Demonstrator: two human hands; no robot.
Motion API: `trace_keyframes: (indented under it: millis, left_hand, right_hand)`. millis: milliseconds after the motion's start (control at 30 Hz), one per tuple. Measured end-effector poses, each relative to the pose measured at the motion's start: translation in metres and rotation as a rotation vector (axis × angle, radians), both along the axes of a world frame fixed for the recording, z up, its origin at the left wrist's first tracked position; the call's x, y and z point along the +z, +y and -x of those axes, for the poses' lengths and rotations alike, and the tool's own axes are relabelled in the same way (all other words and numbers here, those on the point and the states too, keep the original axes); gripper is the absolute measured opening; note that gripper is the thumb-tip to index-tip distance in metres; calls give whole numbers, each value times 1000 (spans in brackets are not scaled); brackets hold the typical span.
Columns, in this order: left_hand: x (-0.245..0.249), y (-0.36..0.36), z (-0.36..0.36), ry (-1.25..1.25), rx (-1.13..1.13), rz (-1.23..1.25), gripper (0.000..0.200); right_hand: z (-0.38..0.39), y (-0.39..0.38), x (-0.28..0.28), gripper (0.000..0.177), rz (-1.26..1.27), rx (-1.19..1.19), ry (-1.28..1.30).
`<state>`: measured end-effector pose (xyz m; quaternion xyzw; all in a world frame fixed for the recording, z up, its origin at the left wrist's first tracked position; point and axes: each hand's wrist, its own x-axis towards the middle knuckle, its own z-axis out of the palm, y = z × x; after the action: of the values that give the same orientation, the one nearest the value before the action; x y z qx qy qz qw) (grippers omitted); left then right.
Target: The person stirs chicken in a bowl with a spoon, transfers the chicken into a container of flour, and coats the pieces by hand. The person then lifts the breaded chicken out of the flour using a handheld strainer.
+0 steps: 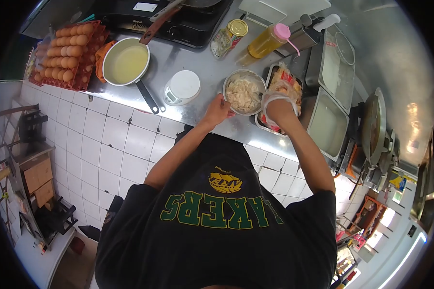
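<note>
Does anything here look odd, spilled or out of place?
No spill stands out. One mismatch: the right hand wears a clear plastic glove, while the left hand is bare. The saucepan has its black handle pointing toward the front edge of the counter, where it might get bumped.

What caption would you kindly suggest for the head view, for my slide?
Left hand at a metal bowl of pale food, plastic-gloved right hand over a filled tray, metal counter beneath.

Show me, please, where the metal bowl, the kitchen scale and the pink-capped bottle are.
Metal bowl (244,73): head view, on its inner wall by the far rim.
Kitchen scale (185,84): head view, on its round white platform.
Pink-capped bottle (265,43): head view, on its yellow body.
</note>
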<state>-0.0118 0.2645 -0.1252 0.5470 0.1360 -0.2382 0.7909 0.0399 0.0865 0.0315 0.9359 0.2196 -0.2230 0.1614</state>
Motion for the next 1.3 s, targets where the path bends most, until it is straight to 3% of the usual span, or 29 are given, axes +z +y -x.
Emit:
trace_keyframes:
  millis: [133,267,367,500,567,700,767,900,1033,1100,1300]
  left_hand:
    - [1,-4,-1,34,-17,32,15]
    - [2,-2,0,39,-38,12,15]
    - [3,2,-1,-4,-13,-35,14]
    - [-4,0,-2,0,-15,-55,12]
    - [-7,0,-2,-8,-8,-38,12]
    - [-7,-4,-1,-41,52,8,12]
    - [-7,-3,1,-64,89,20,13]
    - [-7,-1,2,-27,17,32,12]
    - [-14,-4,3,-59,35,23,11]
    - [-12,-3,2,-42,33,12,11]
    - [-5,-1,2,-8,-20,-9,10]
  right_hand:
    - [-16,-22,-98,24,-171,-235,135]
    - [-18,-13,-105,32,-460,-395,183]
    - [-1,10,-65,35,-479,-519,60]
    - [10,15,-52,29,-485,-329,-94]
    - [10,29,-32,22,-272,-199,-46]
    - [-1,7,-29,20,-261,-142,-95]
    - [-16,4,-13,16,-190,-156,0]
    - [-35,-6,-108,17,-265,-117,-95]
    - [14,25,-51,19,-232,10,-64]
    - [34,37,-26,20,-38,-96,104]
    - [15,13,-93,17,-297,-82,38]
